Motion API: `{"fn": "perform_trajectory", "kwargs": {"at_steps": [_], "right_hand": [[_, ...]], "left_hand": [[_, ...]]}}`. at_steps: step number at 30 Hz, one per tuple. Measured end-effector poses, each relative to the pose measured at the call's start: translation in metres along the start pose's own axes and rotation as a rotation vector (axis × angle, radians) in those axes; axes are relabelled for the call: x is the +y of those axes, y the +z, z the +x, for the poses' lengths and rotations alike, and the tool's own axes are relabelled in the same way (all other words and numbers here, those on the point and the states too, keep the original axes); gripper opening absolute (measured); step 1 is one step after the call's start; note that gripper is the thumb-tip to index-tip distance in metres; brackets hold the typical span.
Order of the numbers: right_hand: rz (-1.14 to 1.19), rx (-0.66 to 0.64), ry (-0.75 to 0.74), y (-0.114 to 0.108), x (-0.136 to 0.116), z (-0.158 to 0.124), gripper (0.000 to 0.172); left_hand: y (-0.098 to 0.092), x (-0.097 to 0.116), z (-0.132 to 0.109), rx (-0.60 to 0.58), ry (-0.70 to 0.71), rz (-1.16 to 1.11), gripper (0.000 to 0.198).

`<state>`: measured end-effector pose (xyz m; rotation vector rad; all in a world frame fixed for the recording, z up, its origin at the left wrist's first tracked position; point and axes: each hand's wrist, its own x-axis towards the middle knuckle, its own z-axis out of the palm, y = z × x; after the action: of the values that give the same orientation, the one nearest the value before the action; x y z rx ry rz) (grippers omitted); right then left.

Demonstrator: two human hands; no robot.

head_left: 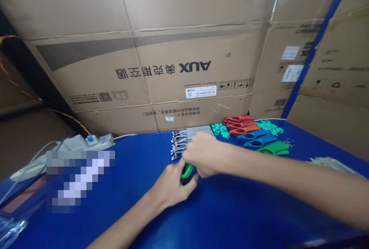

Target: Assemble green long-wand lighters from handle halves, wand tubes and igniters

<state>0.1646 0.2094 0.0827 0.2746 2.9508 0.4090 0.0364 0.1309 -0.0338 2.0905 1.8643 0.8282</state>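
Note:
My left hand (171,185) is closed around a green plastic piece (186,171) on the blue table (230,210). My right hand (206,154) is curled over the same piece from the right, fingers bent down onto it, and touches the left hand. Just behind both hands lies a row of thin grey wires with small white connectors (184,137). What the right fingers pinch is hidden.
Red (239,124), blue (256,138) and green (273,149) plastic handles and small teal parts (220,129) lie at the back right. A white power strip (89,141) with cables sits at the left. Large cardboard boxes (173,76) wall the table's back.

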Motion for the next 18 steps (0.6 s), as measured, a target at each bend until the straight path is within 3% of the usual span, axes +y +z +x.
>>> {"fn": "perform_trajectory", "kwargs": {"at_steps": [4, 7, 13, 18], "right_hand": [[-0.241, -0.017, -0.287, -0.020, 0.010, 0.021, 0.036], [-0.293, -0.021, -0.416, -0.029, 0.012, 0.028, 0.033], [-0.131, -0.063, -0.244, -0.038, 0.005, 0.031, 0.026], [-0.221, -0.024, -0.209, -0.034, 0.018, 0.013, 0.009]], "left_hand": [[-0.002, -0.002, -0.001, 0.022, -0.017, -0.177, 0.018], [-0.001, -0.003, -0.002, -0.010, -0.012, -0.316, 0.026], [0.002, -0.007, 0.001, -0.067, -0.051, -0.547, 0.044], [0.001, -0.013, 0.007, 0.052, -0.103, -0.650, 0.059]]}}
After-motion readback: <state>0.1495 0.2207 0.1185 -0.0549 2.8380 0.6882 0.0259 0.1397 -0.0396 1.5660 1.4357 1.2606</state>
